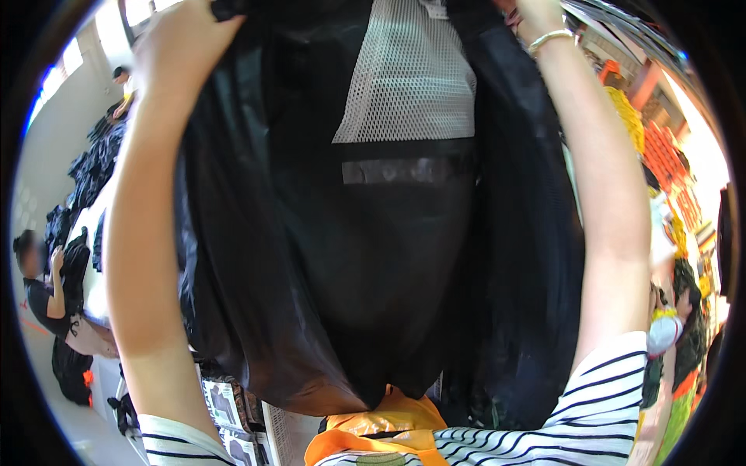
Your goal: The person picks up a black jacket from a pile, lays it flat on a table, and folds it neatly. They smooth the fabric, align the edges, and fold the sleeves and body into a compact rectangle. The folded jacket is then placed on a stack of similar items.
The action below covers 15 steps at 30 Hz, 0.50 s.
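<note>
A large black garment point(373, 256) hangs spread in front of me, covering the middle of the head view. It looks like a jacket, with a white mesh panel point(416, 85) near the top and a glossy dark strip point(396, 171) below the mesh. My left hand point(186, 35) is raised at the upper left and closed on the garment's upper edge. At the upper right my right hand point(536, 19), partly cut off by the picture's rim, grips the opposite upper edge. Loose folds fall between my forearms, down to the orange apron point(381, 435) on me.
On the left, a person point(47, 291) stands by a table heaped with dark garments point(97, 167); another person point(124, 89) is farther back. Printed packages point(225, 408) and a white basket point(280, 431) lie below. Yellow goods point(625, 116) and orange goods point(667, 155) stand at right.
</note>
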Tool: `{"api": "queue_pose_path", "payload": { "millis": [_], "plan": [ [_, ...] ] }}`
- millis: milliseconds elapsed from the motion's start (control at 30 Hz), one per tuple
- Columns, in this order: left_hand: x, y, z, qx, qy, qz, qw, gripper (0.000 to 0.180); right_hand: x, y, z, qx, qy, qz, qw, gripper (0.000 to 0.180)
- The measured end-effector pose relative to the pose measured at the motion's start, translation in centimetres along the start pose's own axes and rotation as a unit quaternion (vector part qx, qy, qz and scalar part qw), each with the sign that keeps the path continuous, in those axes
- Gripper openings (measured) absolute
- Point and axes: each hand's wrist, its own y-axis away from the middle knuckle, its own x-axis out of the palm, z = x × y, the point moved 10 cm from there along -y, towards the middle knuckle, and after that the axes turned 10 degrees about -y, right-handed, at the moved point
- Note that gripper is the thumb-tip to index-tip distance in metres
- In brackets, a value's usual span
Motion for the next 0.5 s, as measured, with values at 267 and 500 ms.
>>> {"api": "queue_pose_path", "payload": {
  "millis": [267,500],
  "plan": [
    [19.0,22.7,-12.4,0.084,0.203,0.236,0.947,0.065,-3.2,14.8,-32.4,0.310,0.001,0.130,0.942,0.039],
    [11.5,51.5,-11.5,0.052,0.181,0.574,0.797,0.073,-10.2,41.2,-25.1,0.250,0.457,0.435,0.735,0.045]
  ]
}}
